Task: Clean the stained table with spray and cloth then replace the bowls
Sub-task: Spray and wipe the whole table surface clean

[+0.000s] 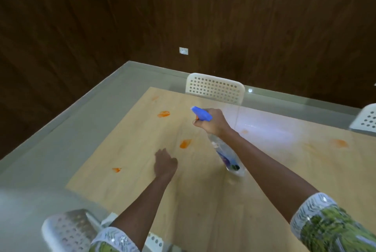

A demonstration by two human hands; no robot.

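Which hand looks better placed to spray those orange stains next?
The right hand: it already grips the spray bottle, nozzle aimed toward the orange stains. The left hand holds nothing.

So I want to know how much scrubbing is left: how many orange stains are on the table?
6, some faint: far left corner, left of the spray bottle's nozzle, ahead of the left hand, near left edge, beside the right wrist, far right. The arms may hide more.

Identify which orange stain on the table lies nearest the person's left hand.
The bright orange stain just beyond the left hand, between it and the spray bottle. The other stains lie farther off.
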